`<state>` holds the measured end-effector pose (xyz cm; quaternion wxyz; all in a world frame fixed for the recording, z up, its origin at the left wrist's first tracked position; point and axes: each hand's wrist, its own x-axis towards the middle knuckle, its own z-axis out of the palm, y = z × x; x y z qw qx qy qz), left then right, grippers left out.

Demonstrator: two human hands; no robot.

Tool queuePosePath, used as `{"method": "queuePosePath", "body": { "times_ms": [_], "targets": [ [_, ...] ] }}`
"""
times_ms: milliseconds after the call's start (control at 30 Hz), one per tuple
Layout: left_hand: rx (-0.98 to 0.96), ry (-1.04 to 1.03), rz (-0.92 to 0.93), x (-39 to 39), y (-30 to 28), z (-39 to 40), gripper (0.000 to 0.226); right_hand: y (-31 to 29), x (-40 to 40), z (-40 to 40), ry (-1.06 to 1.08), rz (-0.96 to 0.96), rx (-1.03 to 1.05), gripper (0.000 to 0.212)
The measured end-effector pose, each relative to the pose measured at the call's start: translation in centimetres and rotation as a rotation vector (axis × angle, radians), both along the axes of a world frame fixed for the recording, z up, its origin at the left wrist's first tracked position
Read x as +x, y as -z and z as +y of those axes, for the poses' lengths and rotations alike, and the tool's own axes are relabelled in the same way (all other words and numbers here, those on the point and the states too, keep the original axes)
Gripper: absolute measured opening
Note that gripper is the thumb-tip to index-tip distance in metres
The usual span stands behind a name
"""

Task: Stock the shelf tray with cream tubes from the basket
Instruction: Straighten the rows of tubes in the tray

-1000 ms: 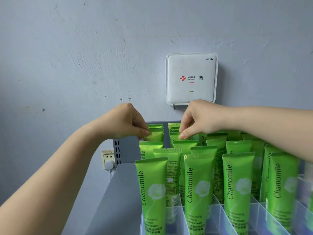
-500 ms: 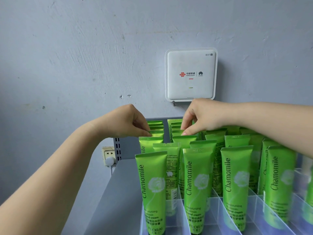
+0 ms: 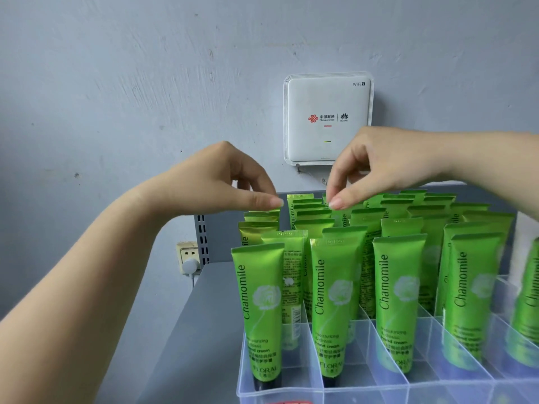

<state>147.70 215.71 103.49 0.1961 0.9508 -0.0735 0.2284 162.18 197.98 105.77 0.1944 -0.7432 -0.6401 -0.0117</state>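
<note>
Several green Chamomile cream tubes [image 3: 332, 301] stand upright in rows inside a clear plastic shelf tray [image 3: 294, 387] with lengthwise dividers. My left hand [image 3: 224, 182] hovers over the back of the leftmost row, thumb and forefinger tips together just above the tube tops [image 3: 262, 212]. My right hand [image 3: 379, 164] reaches in from the right over the second row's back tubes [image 3: 309, 207], its fingertips also pinched together with nothing plainly between them. The basket is out of view.
The tray sits on a grey shelf [image 3: 201, 316] against a pale wall. A white router box [image 3: 328, 118] hangs on the wall right behind my hands. A wall socket with a plug [image 3: 188, 256] is left of the shelf's slotted upright [image 3: 201, 237].
Both hands have lifted off the back tubes they were pinching and now sit slightly higher. The tubes stay standing in their rows. The view has tilted a little.
</note>
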Motion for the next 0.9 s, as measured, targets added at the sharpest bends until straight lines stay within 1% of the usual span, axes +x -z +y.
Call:
{"method": "queuePosePath", "body": {
  "times_ms": [67,167,200,300,333,500,600,667,800,900],
  "targets": [
    [0.039,0.053,0.072,0.4,0.3,-0.4,0.022,0.3,-0.2,-0.4,-0.016,-0.027,-0.076,0.01],
    [0.06,0.054,0.123,0.9,0.8,-0.7,0.023,1.0,-0.5,-0.3,0.002,-0.083,-0.146,0.005],
    [0.07,0.04,0.133,1.0,0.9,-0.8,0.023,1.3,-0.6,-0.2,0.013,-0.103,-0.155,0.008],
    [0.111,0.022,0.181,1.2,1.1,-0.9,0.007,1.8,-0.6,0.1,0.032,-0.137,-0.157,0.02],
    [0.117,0.022,0.193,1.2,1.2,-0.9,0.006,1.9,-0.5,0.2,0.041,-0.136,-0.153,0.021],
    [0.163,0.003,0.155,0.9,0.9,-0.4,0.007,2.2,-0.5,0.5,0.067,-0.119,-0.084,0.023],
    [0.177,-0.018,0.147,0.5,0.5,0.0,0.008,2.4,-0.7,0.8,0.052,-0.086,-0.042,0.02],
    [0.181,-0.027,0.181,0.3,0.4,0.0,0.007,2.4,-1.0,1.0,0.04,-0.085,-0.043,0.021],
    [0.168,-0.05,0.207,0.4,0.5,0.0,0.016,2.4,-1.4,1.1,0.034,-0.097,-0.076,0.023],
    [0.158,-0.058,0.235,0.2,0.3,-0.1,0.015,2.3,-1.5,1.1,0.029,-0.082,-0.097,0.022]
  ]
}}
